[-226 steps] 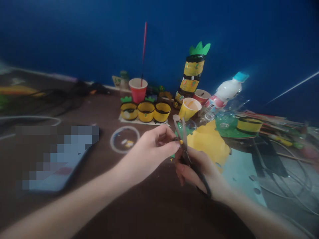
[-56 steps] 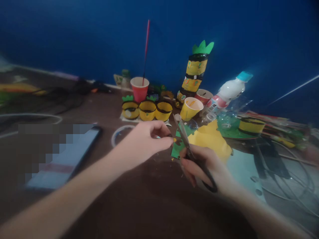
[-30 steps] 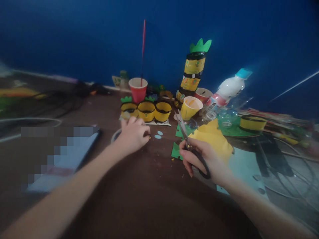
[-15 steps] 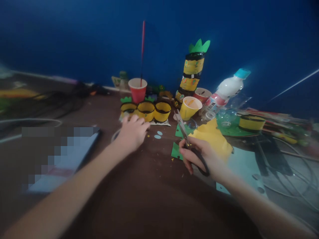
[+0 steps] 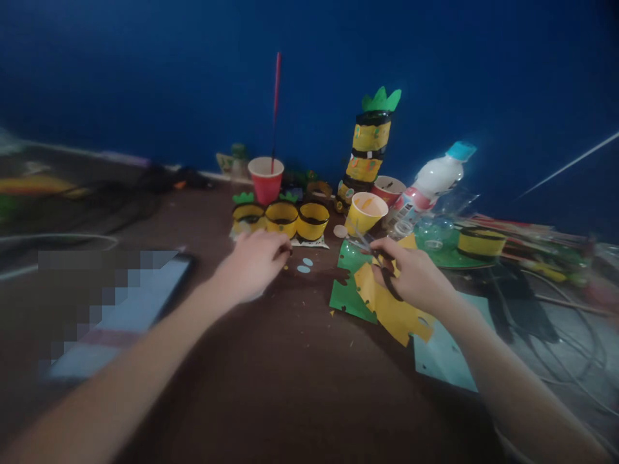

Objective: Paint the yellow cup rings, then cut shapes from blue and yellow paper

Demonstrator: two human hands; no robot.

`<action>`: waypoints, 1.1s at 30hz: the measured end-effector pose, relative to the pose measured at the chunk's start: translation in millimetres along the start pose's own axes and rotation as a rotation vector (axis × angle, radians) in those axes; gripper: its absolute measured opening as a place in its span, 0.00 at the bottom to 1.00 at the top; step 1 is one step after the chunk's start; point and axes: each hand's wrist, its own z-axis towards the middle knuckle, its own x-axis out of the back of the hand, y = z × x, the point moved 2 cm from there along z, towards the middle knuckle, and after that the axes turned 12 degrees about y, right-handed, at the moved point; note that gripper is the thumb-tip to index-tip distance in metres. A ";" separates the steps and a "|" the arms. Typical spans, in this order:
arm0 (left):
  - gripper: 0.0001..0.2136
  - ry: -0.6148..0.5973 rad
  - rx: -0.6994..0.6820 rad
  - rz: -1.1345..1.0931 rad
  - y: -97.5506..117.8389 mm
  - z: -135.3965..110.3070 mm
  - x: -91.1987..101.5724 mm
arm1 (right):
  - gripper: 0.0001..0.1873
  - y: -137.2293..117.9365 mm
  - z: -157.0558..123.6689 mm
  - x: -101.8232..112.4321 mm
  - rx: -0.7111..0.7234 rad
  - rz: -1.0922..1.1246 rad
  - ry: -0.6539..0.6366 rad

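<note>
My left hand (image 5: 252,263) rests knuckles-up on the brown table, fingers curled under, just in front of three yellow rings with black bands (image 5: 280,218). What its fingers hold is hidden. Two small pale ovals (image 5: 304,265) lie right of it. My right hand (image 5: 414,274) grips black-handled scissors (image 5: 363,243), blades pointing left and low over a yellow paper sheet (image 5: 393,314) and a green sheet (image 5: 349,298).
Behind stand a red cup with a stick (image 5: 265,178), a yellow cup (image 5: 367,211), a pineapple-like yellow tower (image 5: 370,149) and a white bottle (image 5: 436,175). A flat screen device (image 5: 123,303) lies left, a pale blue sheet (image 5: 447,359) and cables (image 5: 556,332) right.
My left hand left the scissors and settled by the yellow rings. My right hand carried the scissors forward and down onto the yellow paper.
</note>
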 end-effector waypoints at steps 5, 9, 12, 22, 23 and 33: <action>0.11 -0.007 -0.002 -0.039 5.1 0.5 0.3 | 0.10 3.5 1.1 -6.7 0.015 0.057 -0.029; 0.11 -0.035 0.004 -0.095 16.4 -2.0 8.5 | 0.07 -3.0 -1.5 4.6 -0.031 0.159 0.102; 0.11 -0.060 0.035 -0.145 25.2 -5.4 16.8 | 0.05 -12.3 -5.3 17.8 -0.071 0.230 0.221; 0.33 -0.426 0.150 -0.759 71.1 -37.1 18.5 | 0.06 -43.2 -23.3 32.8 -0.087 0.648 0.267; 0.32 -0.451 0.150 -0.769 75.0 -40.4 17.2 | 0.06 -44.4 -24.7 31.2 -0.078 0.694 0.242; 0.10 -0.369 0.263 -0.839 61.4 -34.0 6.6 | 0.07 -46.0 -22.8 26.3 -0.183 1.167 0.207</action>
